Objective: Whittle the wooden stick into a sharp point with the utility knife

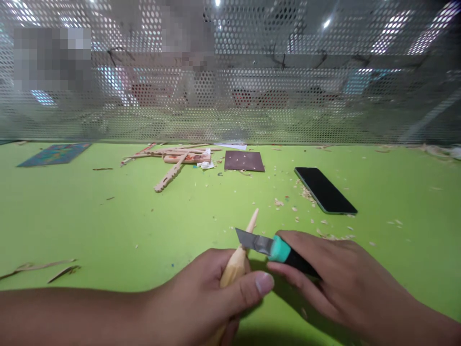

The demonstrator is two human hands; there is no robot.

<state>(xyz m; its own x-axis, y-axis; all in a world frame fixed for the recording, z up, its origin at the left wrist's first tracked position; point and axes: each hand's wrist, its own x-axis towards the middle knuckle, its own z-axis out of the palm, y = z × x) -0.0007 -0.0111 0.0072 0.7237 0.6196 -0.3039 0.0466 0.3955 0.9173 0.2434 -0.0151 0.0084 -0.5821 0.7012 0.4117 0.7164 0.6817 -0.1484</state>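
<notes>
My left hand point(216, 293) is wrapped round a pale wooden stick point(233, 269), whose carved, narrowed tip points up and away from me. The stick's lower part is mostly hidden by my fingers and palm. In my right hand point(334, 274) is a carving knife point(281, 249) with a black and turquoise handle. Its short, slanted metal blade reaches left across the stick, at the base of the thin tip. Whether the edge bites into the wood I cannot tell. My left thumb lies below the blade, apart from it.
A black phone point(326, 190) lies at right among wood shavings point(279, 203). Farther back are a brown sheet of sandpaper point(245, 161) and several carved sticks point(173, 173). A patterned mat point(55, 154) is at far left. A perforated metal screen point(230, 105) closes off the green table's point(108, 230) back.
</notes>
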